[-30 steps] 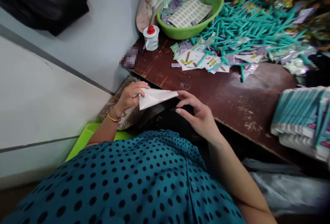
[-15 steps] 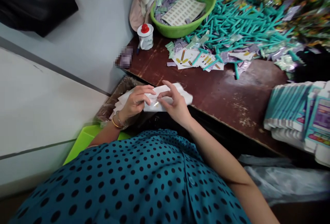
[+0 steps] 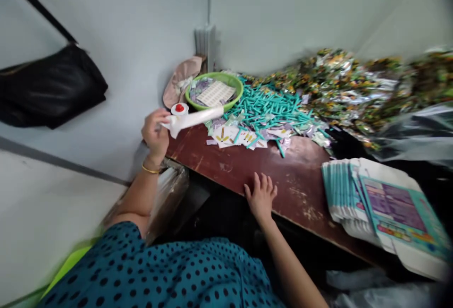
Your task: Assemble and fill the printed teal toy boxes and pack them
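Note:
My left hand [image 3: 156, 133] is raised over the left end of the table, its fingers closed on one end of a thin white packet [image 3: 198, 119]. The packet looks like plastic or paper, is blurred, and stretches rightward in front of the white lidded mug [image 3: 180, 109] and the green basket [image 3: 231, 106]. My right hand [image 3: 261, 197] rests at the table's front edge with fingers spread, palm down, holding nothing. Beyond it lie white printed cards [image 3: 226, 135] and a heap of turquoise plastic sticks [image 3: 271, 105].
Flattened printed boxes [image 3: 392, 209] are stacked at the right of the brown table [image 3: 208, 161]. Shiny patterned packets [image 3: 339, 86] heap along the wall. A black bag [image 3: 53, 86] hangs at left. Below my left arm is a plastic-lined box [image 3: 173, 185].
Both hands were together over the white packet near my body. My left hand has lifted it up and away to the left; my right hand has let go and moved to the table edge. The view has shifted.

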`<state>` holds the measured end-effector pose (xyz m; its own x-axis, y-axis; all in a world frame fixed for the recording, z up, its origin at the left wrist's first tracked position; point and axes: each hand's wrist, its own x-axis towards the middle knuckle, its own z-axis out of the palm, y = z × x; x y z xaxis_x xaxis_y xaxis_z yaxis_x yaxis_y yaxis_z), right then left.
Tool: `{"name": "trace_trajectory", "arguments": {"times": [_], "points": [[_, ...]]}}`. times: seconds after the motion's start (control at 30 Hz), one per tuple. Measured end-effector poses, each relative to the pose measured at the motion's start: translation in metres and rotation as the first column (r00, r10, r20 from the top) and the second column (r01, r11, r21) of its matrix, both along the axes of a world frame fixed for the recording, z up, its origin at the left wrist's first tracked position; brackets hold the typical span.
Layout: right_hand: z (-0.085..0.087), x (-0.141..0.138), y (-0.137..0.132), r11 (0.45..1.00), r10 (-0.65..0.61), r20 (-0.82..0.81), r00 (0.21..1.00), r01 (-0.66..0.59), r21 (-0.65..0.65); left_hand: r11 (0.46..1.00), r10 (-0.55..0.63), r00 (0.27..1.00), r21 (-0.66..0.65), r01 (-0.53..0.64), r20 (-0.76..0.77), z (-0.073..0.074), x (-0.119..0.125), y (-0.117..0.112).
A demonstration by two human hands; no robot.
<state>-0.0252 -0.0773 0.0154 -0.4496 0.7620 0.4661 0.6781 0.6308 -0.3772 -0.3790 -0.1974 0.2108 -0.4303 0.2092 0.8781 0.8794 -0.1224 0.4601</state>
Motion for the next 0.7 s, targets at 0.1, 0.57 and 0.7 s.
{"name": "trace_trajectory", "arguments": {"times": [0.1,0.57,0.7], "points": [[-0.029,0.017,0.017,0.999,0.027,0.053,0.998,-0.028,0.017,0.970,0.118,0.972,0.234,-0.069,-0.201,0.053,-0.041,0.064],[-0.032,0.012,0.028,0.999,0.019,0.038,0.999,-0.018,-0.035,0.789,-0.307,0.951,-0.567,0.234,-0.034,-0.020,-0.121,0.268],[-0.020,0.002,0.018,0.996,-0.014,0.102,0.995,0.023,-0.084,0.735,-0.372,0.927,-0.624,0.267,-0.042,-0.073,-0.065,0.233]]}}
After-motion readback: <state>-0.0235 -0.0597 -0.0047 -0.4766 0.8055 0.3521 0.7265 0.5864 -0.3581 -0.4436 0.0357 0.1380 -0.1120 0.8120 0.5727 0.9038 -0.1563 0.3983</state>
